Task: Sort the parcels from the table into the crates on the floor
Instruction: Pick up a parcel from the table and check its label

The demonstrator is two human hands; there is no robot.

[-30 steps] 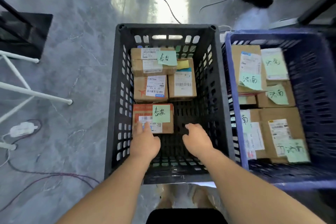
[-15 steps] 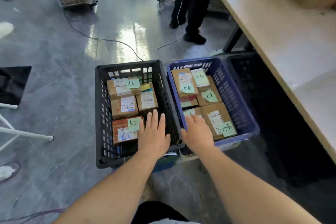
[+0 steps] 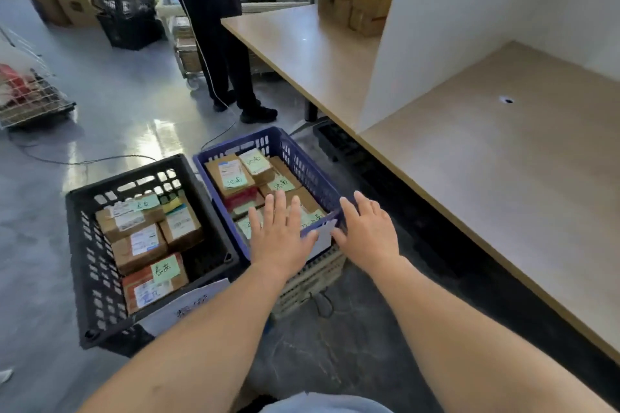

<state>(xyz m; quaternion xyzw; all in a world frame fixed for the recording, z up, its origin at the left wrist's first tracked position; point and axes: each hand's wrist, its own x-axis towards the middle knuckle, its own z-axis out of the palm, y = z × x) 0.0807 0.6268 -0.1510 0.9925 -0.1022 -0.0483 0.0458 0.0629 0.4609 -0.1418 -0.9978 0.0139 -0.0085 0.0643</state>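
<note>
Your left hand (image 3: 281,238) and right hand (image 3: 369,231) hover spread, empty, over the near corner of the blue crate (image 3: 315,178); parcels (image 3: 365,0) stack on the table (image 3: 302,43), far ahead-right behind the divider (image 3: 436,27); right hand nearer.

Plastic black crate (image 3: 90,261) and blue crate (image 3: 312,174), cardboard parcels (image 3: 139,245), matt wood-look table (image 3: 503,194), glossy floor (image 3: 117,117).

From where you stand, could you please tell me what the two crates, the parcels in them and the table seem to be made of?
Black crate and blue crate: moulded plastic, judging by the lattice walls, slightly matte. Parcels: brown cardboard, with printed labels and green paper notes. Table: probably laminate with a pale wood look; smooth, faintly shiny.
</note>
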